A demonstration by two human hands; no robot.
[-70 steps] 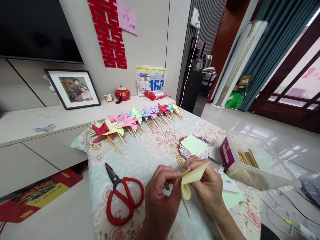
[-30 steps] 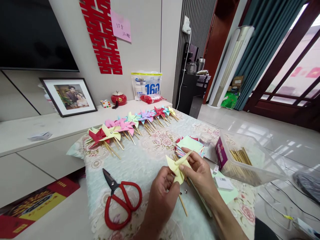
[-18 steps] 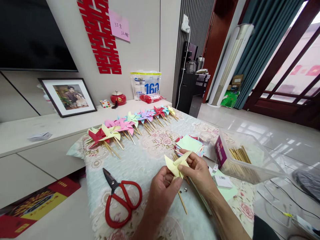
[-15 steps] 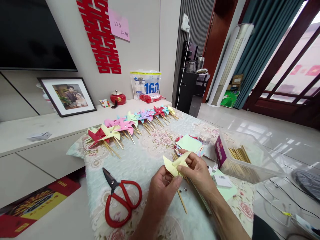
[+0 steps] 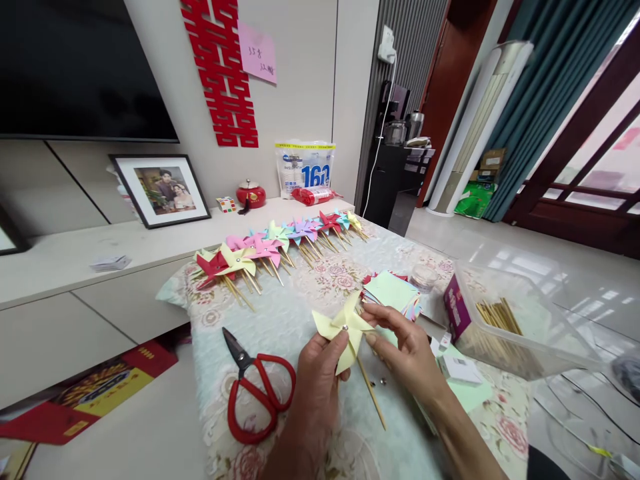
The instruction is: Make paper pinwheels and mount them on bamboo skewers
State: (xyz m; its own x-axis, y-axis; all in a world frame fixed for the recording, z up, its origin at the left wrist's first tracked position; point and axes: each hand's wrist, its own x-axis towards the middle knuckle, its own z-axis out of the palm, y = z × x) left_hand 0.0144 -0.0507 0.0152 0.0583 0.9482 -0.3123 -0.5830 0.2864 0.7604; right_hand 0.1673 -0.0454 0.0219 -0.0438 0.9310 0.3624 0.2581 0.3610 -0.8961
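Observation:
My left hand [image 5: 320,373] grips a pale yellow paper pinwheel [image 5: 355,321], its thumb by the shiny pin at the centre. All the blades are folded in, and a thin wooden stick [image 5: 373,397] slants down from behind them toward me. My right hand [image 5: 413,350] is at the pinwheel's right edge, thumb and forefinger apart, fingertips beside or lightly touching the blades. Small metal fasteners [image 5: 383,381] lie on the cloth under my right hand. Red-handled scissors [image 5: 243,360] lie to the left of my left hand.
Finished pinwheels [image 5: 265,248] in several colours line the table's far side. Coloured paper squares [image 5: 393,291], a small round clear container [image 5: 424,275], a white box [image 5: 460,371] and a plastic bin [image 5: 530,357] of sticks stand right. A floral cloth [image 5: 340,273] covers the table.
My right hand has loosened its pinch on the pinwheel and moved slightly right. The pinwheel has turned to face me, showing its pin. The view has swung a little left.

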